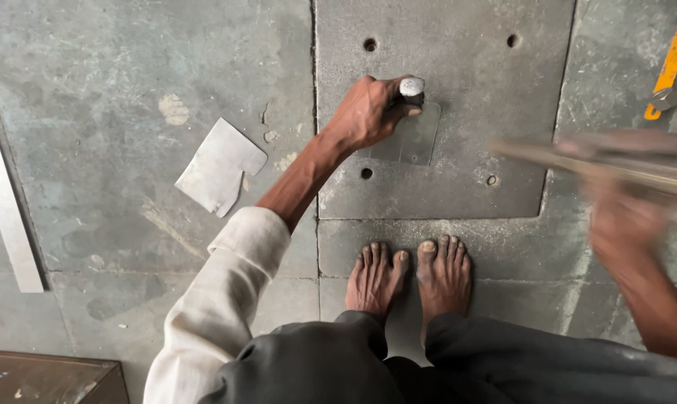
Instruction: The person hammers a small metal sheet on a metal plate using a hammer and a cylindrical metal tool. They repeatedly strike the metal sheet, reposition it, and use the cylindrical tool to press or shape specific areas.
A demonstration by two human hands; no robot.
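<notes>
Dark trousers (428, 366) and our two bare feet (409, 273) fill the near edge of the view as we squat on the grey stone floor (114, 194), toes just at the lip of a flat metal plate (443, 60) with small holes near its corners. On that plate lies a thin sheet-metal piece (413, 142), pale, flat and roughly rectangular with rounded corners. Our left hand (368, 112) is closed around a short steel punch (411, 88), holding it upright with its worn, shiny head upward and its tip on the sheet's upper edge. Our right hand (626, 221) is blurred by motion; it seems wrapped around a long wooden handle (600, 161), though we cannot tell the grip exactly. We judge the punch to be heavy for its size, rigid and smooth, best held low around the shank with fingers well below the head. The sheet looks light, stiff but bendable, with edges that may be sharp, so we would lift it by its flat faces. A second, similar sheet piece (219, 166) lies apart on the floor to the left, and a yellow-handled tool (671, 63) rests far right.
</notes>
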